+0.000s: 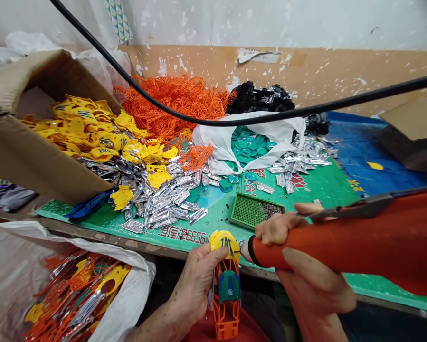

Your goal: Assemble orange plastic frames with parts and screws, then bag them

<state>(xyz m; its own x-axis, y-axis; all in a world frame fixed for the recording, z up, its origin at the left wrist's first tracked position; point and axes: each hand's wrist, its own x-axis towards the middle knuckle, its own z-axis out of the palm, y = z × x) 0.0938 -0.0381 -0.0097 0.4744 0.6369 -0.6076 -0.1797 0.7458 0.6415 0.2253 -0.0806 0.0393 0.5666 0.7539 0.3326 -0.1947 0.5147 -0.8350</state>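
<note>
My left hand (194, 280) is closed around a toy vehicle body, its thumb on top of a yellow plastic shell (222, 240). Joined to that shell are an orange lattice frame (227, 328) and a dark green piece (229, 286). My right hand (316, 280) grips a red electric screwdriver (341, 244), held sideways. Its nose touches or nearly touches the shell's right edge; the exact contact is too small to tell. Just beyond the tool, a green grid tray (247, 212) holds small dark screws (270, 209).
A tipped cardboard box (31, 154) spills yellow shells (88, 126). Behind are orange frames (177, 104) and black parts (263, 97). Silver plates (166, 202) lie beside a white bag (216, 154) of green pieces. A sack (142, 273) holds assembled toys. A black cable (185, 121) hangs across.
</note>
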